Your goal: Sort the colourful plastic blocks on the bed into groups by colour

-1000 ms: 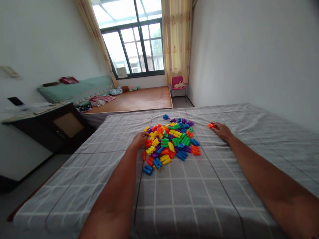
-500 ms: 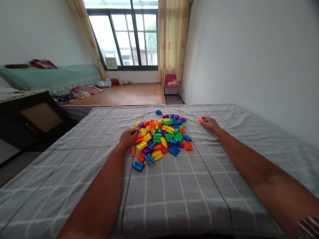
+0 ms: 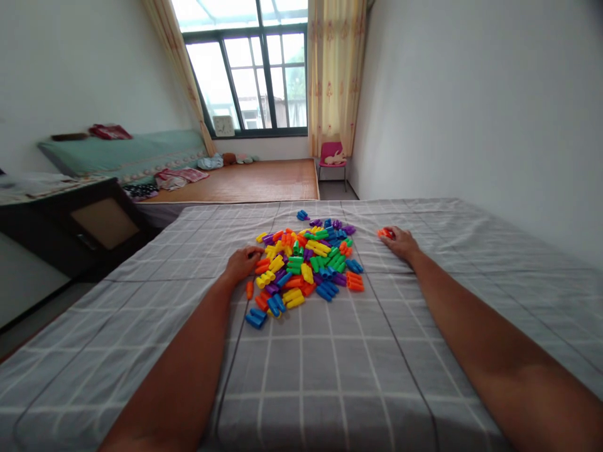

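Note:
A loose pile of plastic pieces (image 3: pixel 308 263) in blue, green, yellow, orange and purple lies on the grey checked cloth (image 3: pixel 325 364). My left hand (image 3: pixel 244 262) rests at the pile's left edge with its fingers drawn together; whether anything is between them is too small to tell. Right of the pile, my right hand (image 3: pixel 400 242) has its fingers closed on an orange piece (image 3: pixel 385 233) low over the cloth. A single orange piece (image 3: pixel 249 290) and a blue piece (image 3: pixel 255 318) lie at the pile's near left.
Beyond the cloth stands a bed with a brown mat (image 3: pixel 264 179). A dark cabinet (image 3: pixel 103 216) is at the left, a pink chair (image 3: pixel 332 155) at the back. A white wall (image 3: pixel 471 113) runs along the right.
The camera view has shifted slightly. My right hand has moved a little with the orange piece, its back now turned more upward. My left hand stays at the pile's edge.

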A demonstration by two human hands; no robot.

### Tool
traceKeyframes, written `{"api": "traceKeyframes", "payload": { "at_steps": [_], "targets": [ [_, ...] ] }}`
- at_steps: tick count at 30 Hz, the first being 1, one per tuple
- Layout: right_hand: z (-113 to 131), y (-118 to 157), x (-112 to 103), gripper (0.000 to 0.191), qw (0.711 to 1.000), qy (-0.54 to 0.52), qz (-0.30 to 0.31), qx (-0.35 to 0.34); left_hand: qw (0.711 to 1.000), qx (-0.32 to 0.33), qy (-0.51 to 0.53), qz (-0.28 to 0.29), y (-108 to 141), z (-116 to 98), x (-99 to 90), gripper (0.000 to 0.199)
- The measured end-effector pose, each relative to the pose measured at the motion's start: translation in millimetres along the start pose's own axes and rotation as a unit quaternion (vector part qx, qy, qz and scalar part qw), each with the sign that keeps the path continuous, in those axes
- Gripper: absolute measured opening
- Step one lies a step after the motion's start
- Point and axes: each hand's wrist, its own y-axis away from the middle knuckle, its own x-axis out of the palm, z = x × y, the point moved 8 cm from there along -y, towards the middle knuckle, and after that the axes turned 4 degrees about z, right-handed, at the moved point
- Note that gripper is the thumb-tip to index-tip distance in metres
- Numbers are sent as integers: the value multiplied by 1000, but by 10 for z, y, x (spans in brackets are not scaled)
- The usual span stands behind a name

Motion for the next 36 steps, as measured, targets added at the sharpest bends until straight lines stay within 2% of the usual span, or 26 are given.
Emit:
{"api": "traceKeyframes", "payload": {
  "at_steps": [3,5,6,7,9,12,14,16,19,21,23,25,26,29,32,34,36],
  "targets": [
    [183,36,-177,49,997,0,-65,-42,1000,4,0,-3,-1,-3,-6,34],
    [423,103,-335,45,989,-13,-117,-85,1000,7,-3,-3,-2,-10,-11,35],
    [571,140,-372,43,987,-32,-118,-107,1000,7,-5,-2,-3,-12,-12,35],
    [740,180,-369,41,985,-60,-96,-134,1000,6,-8,1,-4,-14,-11,35],
    [1137,301,-255,39,971,-123,-1,-204,1000,3,-12,5,-3,-18,-9,35],
    [1687,596,-35,39,924,-164,129,-322,1000,0,-8,4,8,-29,-13,36],
    [1867,737,59,32,901,-166,170,-362,1000,-2,-6,1,19,-39,-22,37],
    [1879,751,85,24,898,-175,183,-360,1000,-4,-8,2,29,-52,-28,37],
    [1631,551,-35,22,931,-176,140,-289,1000,1,-16,5,33,-78,-38,38],
    [1311,358,-236,22,965,-147,58,-209,1000,-1,-19,7,30,-78,-44,39],
    [918,229,-500,21,987,-89,-57,-123,1000,-8,-21,10,22,-60,-43,39],
    [539,191,-695,20,988,-19,-145,-53,1000,-9,-24,11,13,-49,-40,39],
    [373,182,-731,21,986,8,-162,-29,1000,-6,-25,11,9,-48,-39,39],
    [-21,130,-663,25,991,12,-132,12,1000,-1,-22,10,-1,-42,-38,38],
    [-278,54,-570,34,988,-116,-90,37,1000,0,-15,6,-9,-25,-40,37],
    [-416,25,-572,36,973,-202,-89,65,1000,6,-11,6,-17,-11,-36,37],
    [-502,23,-594,36,965,-231,-93,82,1000,10,-10,6,-27,9,-29,39]
  ]
}}
